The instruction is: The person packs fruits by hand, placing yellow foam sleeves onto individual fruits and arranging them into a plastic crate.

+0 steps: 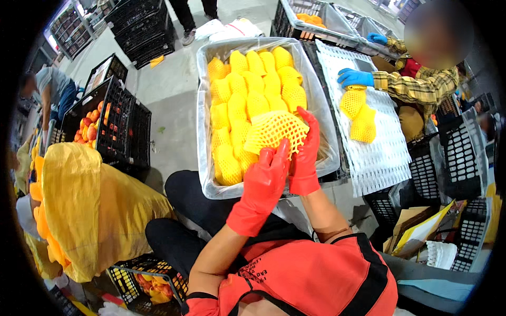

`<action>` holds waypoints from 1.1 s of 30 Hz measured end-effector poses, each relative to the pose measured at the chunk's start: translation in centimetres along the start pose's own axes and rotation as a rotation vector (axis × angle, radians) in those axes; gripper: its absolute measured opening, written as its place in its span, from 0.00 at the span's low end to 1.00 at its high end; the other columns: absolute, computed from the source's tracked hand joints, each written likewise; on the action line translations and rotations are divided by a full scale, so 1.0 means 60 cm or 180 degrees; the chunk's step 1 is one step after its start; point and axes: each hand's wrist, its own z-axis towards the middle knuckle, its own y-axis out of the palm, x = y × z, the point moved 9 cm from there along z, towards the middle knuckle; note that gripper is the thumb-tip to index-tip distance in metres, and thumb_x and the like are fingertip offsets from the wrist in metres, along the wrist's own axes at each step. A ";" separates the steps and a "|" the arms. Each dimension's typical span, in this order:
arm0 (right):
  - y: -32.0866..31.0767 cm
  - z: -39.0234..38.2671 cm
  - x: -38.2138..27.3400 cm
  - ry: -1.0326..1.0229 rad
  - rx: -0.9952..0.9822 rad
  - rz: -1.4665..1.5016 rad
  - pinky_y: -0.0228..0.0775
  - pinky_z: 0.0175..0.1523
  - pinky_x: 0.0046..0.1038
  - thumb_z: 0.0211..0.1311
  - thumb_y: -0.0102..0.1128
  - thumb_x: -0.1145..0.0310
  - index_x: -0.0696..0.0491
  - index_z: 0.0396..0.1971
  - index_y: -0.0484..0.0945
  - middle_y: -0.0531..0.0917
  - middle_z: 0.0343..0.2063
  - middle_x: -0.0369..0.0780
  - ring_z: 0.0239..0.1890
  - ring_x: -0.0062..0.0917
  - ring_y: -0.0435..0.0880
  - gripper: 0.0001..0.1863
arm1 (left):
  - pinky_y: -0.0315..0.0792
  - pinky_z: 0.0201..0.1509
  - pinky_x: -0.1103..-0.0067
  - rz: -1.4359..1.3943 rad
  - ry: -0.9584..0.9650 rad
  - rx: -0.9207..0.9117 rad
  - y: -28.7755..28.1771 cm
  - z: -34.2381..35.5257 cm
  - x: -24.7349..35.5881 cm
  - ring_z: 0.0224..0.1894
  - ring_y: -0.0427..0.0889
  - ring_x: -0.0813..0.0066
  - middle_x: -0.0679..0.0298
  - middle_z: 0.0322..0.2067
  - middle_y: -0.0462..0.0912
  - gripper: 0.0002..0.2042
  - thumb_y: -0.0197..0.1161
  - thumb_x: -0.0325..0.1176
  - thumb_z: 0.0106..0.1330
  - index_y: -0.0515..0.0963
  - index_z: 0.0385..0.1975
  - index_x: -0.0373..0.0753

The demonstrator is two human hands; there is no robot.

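Observation:
Both my hands wear red rubber gloves. A yellow foam net sleeve (276, 130) is stretched between them, over the near right part of a lined crate (204, 174). My left hand (262, 184) grips its lower edge, and my right hand (308, 150) has the right end between thumb and fingers. Whether fruit sits inside this sleeve I cannot tell. Rows of rounded pieces in yellow foam nets (255, 84) fill much of the crate, which is lined with clear plastic.
At right, a co-worker's blue-gloved hand (356, 78) touches netted pieces (363, 124) on a white padded sheet (369, 163). Black crates of red-orange fruit (89, 126) stand left. A yellow sack (105, 210) with orange foam nets is near my left knee. Another person bends at far left.

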 end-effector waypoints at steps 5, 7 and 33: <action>-0.184 0.059 0.011 0.0429 0.0729 0.1289 0.72 0.56 0.32 0.70 0.48 0.55 0.52 0.59 0.70 0.76 0.56 0.40 0.54 0.29 0.78 0.24 | 0.76 0.39 0.63 -0.0493 0.0280 -0.1602 0.124 -0.065 0.033 0.34 0.80 0.52 0.56 0.37 0.79 0.25 0.58 0.28 0.62 0.68 0.62 0.48; -0.309 0.088 -0.078 -0.0195 0.1563 -0.0185 0.69 0.39 0.23 0.68 0.49 0.57 0.46 0.50 0.76 0.81 0.42 0.34 0.38 0.23 0.79 0.15 | 0.76 0.39 0.64 -0.0488 0.0884 -0.2850 0.160 -0.121 0.055 0.34 0.80 0.53 0.57 0.36 0.80 0.24 0.56 0.29 0.64 0.67 0.62 0.48; 0.029 0.248 0.104 -0.1449 -0.1797 -0.6730 0.69 0.50 0.38 0.55 0.62 0.48 0.56 0.39 0.80 0.81 0.42 0.47 0.47 0.37 0.78 0.24 | 0.72 0.39 0.83 -0.2337 -0.2442 -0.0303 -0.014 -0.049 -0.232 0.34 0.82 0.77 0.63 0.33 0.81 0.15 0.57 0.33 0.69 0.78 0.51 0.34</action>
